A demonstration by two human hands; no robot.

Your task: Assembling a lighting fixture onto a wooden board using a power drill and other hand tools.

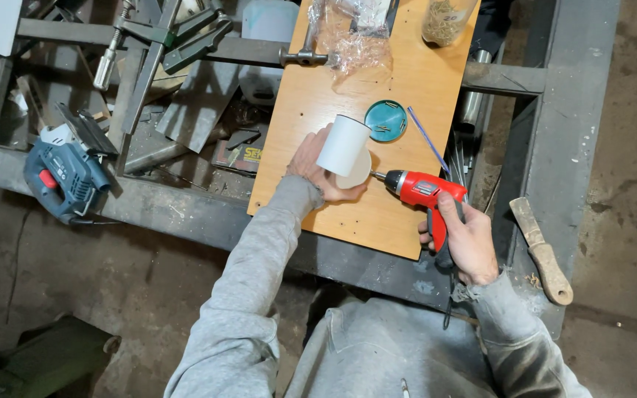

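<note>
screwdriver bit at the base of the white tube, fastening looks under way, not finished

the left hand (317, 171) wraps the white tube (343, 146), steadying it on the orange board (407, 81) near its front edge. the right hand (466, 239) is closed on the red cordless screwdriver (423, 190), wrist bent inward, bit levelled at the tube's lower rim. loose screws wait in the teal lid (386, 121) just behind.
</note>
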